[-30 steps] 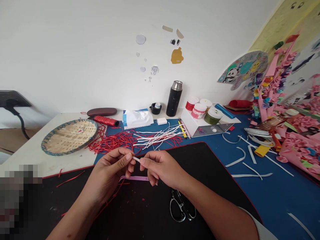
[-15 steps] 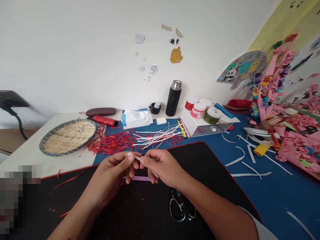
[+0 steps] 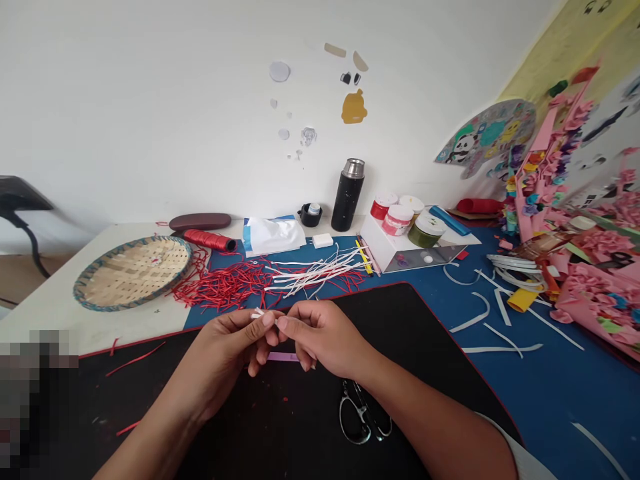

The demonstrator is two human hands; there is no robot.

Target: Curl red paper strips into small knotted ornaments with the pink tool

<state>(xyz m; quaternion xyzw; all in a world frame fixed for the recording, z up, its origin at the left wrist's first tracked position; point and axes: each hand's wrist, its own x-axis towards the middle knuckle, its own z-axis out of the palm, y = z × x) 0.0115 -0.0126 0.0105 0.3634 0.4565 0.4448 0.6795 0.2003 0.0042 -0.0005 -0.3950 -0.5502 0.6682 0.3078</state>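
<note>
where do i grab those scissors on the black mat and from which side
Probably take the scissors by the handle loops, coming from the near side, slightly left. They lie on the black mat with the loops toward the person; the left loop shows whole, while the right forearm hides part of the other. The blades are out of sight.

No text, brand or number can be read on the bench (image 3: 47, 320) or the wall (image 3: 150, 100). Right of the black flask (image 3: 347, 203), print on the pink jar (image 3: 397, 225) and the olive-green jar (image 3: 425, 232) is too small to make out.
</note>
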